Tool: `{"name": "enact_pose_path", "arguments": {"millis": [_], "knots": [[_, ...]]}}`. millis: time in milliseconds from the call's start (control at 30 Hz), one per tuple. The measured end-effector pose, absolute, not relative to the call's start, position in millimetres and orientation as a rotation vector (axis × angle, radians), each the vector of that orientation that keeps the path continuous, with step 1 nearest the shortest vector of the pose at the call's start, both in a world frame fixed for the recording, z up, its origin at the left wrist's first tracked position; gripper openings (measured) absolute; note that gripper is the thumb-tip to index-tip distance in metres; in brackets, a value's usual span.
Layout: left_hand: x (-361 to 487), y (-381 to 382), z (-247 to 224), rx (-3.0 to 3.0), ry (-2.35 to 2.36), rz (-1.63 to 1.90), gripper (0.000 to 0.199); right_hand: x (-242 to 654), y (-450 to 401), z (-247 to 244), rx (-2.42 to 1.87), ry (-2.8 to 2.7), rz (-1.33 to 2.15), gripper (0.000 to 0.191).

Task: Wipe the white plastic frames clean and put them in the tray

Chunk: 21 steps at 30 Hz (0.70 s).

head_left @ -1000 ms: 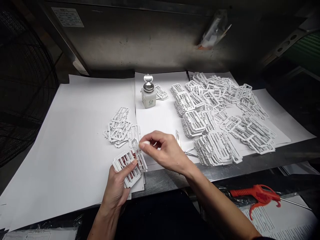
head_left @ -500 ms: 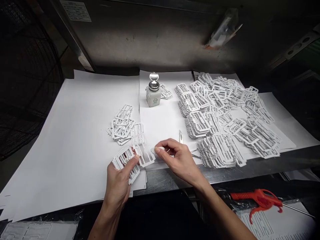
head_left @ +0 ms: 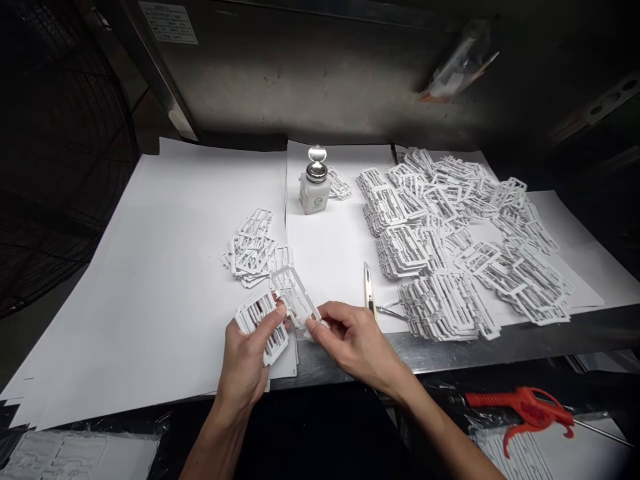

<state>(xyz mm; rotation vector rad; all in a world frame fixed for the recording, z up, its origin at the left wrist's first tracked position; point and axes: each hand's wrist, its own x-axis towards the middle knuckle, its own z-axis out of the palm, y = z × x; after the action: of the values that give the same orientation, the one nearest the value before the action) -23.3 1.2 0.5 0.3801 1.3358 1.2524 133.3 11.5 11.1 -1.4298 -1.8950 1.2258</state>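
Observation:
My left hand [head_left: 246, 360] is closed round a stack of thin white plastic frames [head_left: 256, 312], its thumb across the top; a bit of red shows by the thumb tip. To the right, my right hand [head_left: 357, 343] pinches the lower end of a single white frame [head_left: 296, 293], which slants up and leftward over the paper. Something white and soft-looking shows at the right fingertips, partly hidden. Just beyond the left hand lies a loose pile of similar frames [head_left: 250, 253]. A craft knife [head_left: 369, 287] rests to the right of the single frame.
A white pump bottle [head_left: 314, 195] with its metal lid raised stands at the back. Many stacked frames [head_left: 440, 303] cover the right side. White paper [head_left: 125, 267] covers the metal bench. In front, at lower right, lies a red air gun [head_left: 530, 410].
My right hand has come down to the single frame and now grips its end; before, it was apart, holding a white wad. The frame has swung upward. The whole view has shifted slightly.

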Motion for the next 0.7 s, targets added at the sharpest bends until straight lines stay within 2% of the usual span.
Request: {"name": "enact_pose_path", "arguments": {"millis": [200,300,400,533,700], "knots": [[-26.4,4.3,-1.0,0.207,1.158,1.237,0.047,127.4,7.7,31.4,-1.405,-2.434,0.687,0.018],[-24.1,1.1,-2.5,0.282,1.161,1.236,0.038,120.2,2.6,38.0,-1.296,-2.662,0.561,0.012],[-25.3,-0.4,-2.5,0.200,1.056,1.188,0.039,122.6,-0.9,44.8,-1.133,-2.639,0.794,0.004],[-30.9,1.5,-2.1,0.058,0.801,1.158,0.048,139.5,3.9,46.1,-1.193,-2.174,1.189,0.007],[-30.3,2.5,-4.7,0.073,0.760,1.144,0.047,149.9,22.8,32.0,-1.369,-1.700,1.173,0.009]]}}
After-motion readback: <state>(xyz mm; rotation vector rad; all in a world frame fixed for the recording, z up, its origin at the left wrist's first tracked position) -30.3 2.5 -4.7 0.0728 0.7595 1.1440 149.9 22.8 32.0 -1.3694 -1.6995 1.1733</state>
